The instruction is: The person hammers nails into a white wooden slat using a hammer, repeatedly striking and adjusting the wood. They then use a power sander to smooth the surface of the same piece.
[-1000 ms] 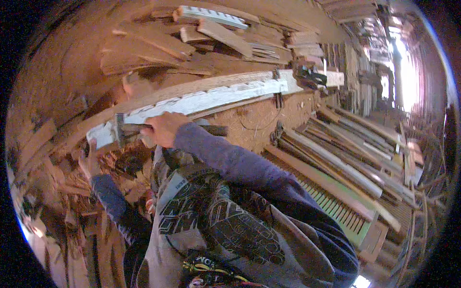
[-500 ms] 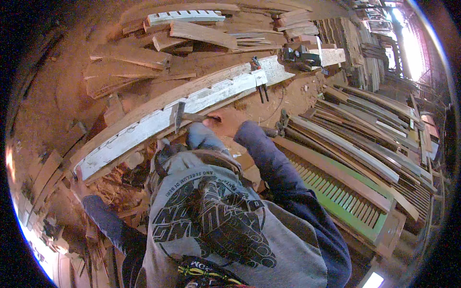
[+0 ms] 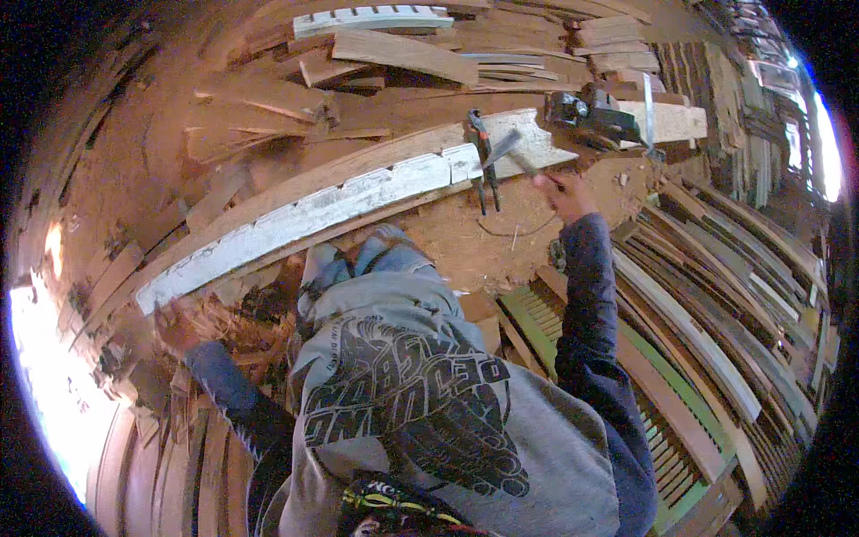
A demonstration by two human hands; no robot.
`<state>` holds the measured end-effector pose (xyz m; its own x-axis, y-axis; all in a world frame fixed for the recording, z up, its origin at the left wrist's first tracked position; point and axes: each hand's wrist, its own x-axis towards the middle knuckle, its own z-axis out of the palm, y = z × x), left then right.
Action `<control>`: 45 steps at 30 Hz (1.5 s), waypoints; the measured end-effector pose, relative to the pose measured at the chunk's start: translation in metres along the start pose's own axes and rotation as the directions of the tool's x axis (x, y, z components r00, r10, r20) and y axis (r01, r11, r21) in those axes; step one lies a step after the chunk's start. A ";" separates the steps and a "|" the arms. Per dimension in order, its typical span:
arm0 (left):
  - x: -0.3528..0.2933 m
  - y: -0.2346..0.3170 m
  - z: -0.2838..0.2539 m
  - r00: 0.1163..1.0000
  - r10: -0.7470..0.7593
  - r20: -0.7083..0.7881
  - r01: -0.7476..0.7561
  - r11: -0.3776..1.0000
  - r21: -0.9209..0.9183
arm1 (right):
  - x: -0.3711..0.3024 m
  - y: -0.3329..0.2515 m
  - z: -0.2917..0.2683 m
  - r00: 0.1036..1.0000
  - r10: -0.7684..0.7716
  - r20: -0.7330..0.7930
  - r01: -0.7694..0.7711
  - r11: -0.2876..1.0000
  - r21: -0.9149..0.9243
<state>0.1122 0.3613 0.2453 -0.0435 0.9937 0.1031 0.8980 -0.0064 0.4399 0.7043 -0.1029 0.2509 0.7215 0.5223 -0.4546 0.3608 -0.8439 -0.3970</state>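
Note:
My right hand (image 3: 568, 195) is closed round the handle of a hammer (image 3: 528, 166). The hammer's head is over the right part of the work, close beside a pair of pincers (image 3: 481, 148) with dark handles and some orange. Those pincers lie across the right end of a long white-painted wooden strip (image 3: 309, 222). The strip rests along a longer bare plank (image 3: 268, 199) that runs from lower left to upper right. At the strip's far left end, my left hand (image 3: 182, 328) touches or is right by its tip; its fingers are too blurred to make out.
A black power tool (image 3: 591, 116) sits beyond the plank's right end. Long boards (image 3: 716, 259) and a green slatted panel (image 3: 716, 421) lie to my right. Loose timber offcuts (image 3: 403, 58), including a notched white piece (image 3: 371, 20), are spread at the back. Shavings (image 3: 228, 327) lie near my left hand.
My right hand has carried the hammer from the middle of the strip rightward to beside the pincers. My left hand now shows at the strip's left end. The whole view has shifted somewhat.

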 end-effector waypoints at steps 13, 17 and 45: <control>-0.062 0.195 0.029 0.677 0.306 0.670 -0.589 0.770 0.244 | 0.037 -0.026 0.152 0.920 -0.001 -0.391 0.034 0.997 0.076; -0.058 0.184 0.045 0.668 0.314 0.675 -0.676 0.634 0.374 | 0.040 -0.013 0.159 0.900 -0.058 -0.432 0.075 0.997 0.022; -0.165 0.195 0.123 0.694 0.495 0.522 -0.668 0.714 0.211 | -0.006 0.042 0.092 0.864 0.367 -0.346 0.011 0.673 0.740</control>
<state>0.3483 0.2093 0.2046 0.6431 0.7452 -0.1763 0.7625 -0.6444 0.0573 0.6602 -0.1301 0.1635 0.9599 0.0992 -0.2622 -0.1867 -0.4715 -0.8619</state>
